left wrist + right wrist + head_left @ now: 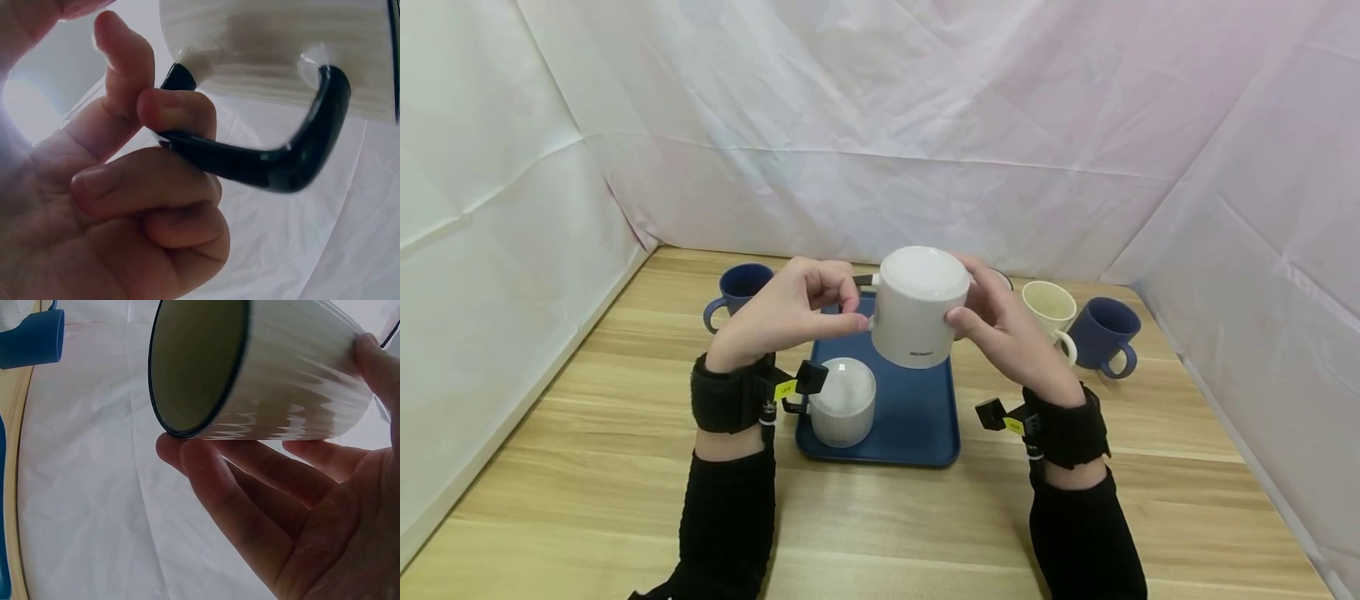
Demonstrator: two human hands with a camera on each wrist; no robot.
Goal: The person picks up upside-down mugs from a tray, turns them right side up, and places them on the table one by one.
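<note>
A white ribbed mug [917, 308] with a black handle [262, 165] and a dark rim hangs upside down above a blue tray [925, 425]. My left hand [790, 312] pinches the handle between thumb and curled fingers [178, 115]. On the other side my right hand [1000, 329] grips the mug's body [294, 375], its fingers [212, 462] under the wall near the rim and its thumb on the far side. A second white mug [844, 400] stands upside down on the tray's near left corner.
A blue mug [741, 292] stands left of the tray. To the right are a cream mug [1051, 308] and another blue mug [1105, 333]. White cloth walls enclose the wooden table [625, 500] on three sides.
</note>
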